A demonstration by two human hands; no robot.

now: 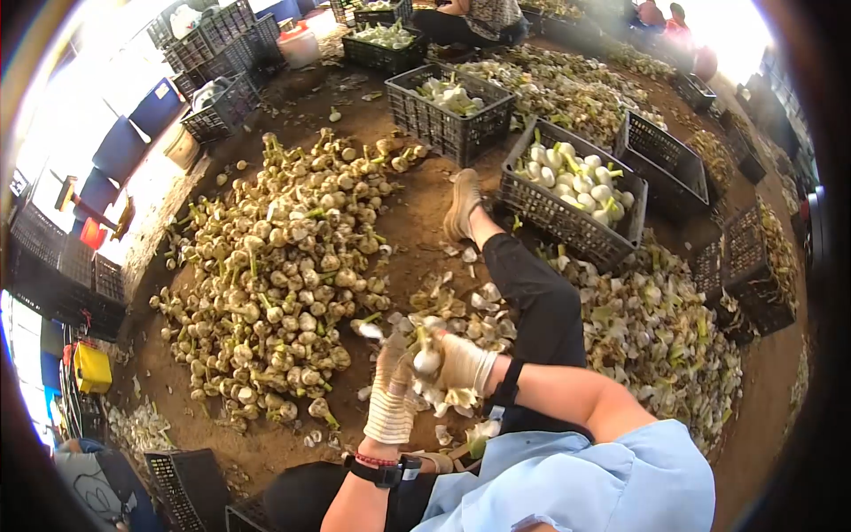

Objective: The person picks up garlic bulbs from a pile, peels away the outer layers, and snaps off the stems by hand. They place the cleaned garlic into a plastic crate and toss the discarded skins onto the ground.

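A garlic bulb (pixel 427 361), whitish with loose skin about it, is between my two gloved hands above the ground. My left hand (pixel 391 395), in a striped knit glove, is closed around its left side. From the right, my right hand (pixel 464 362), also gloved, grips the same bulb near its upper part; some fingertips are hidden. Shed garlic skins (pixel 483 319) lie on the soil just beyond and below the hands. To the left spreads a big pile of unpeeled garlic bulbs (pixel 284 266), dry and brownish, some with green stems.
A black crate (pixel 567 220) of clean white garlic stands beyond my outstretched leg (pixel 541 293). Other crates (pixel 448 124) (pixel 660 168) stand near it. Heaped skins (pixel 674 346) lie to the right. Stacked crates (pixel 213 40) and a bucket (pixel 299 46) are at the back left. Another person (pixel 479 22) sits ahead.
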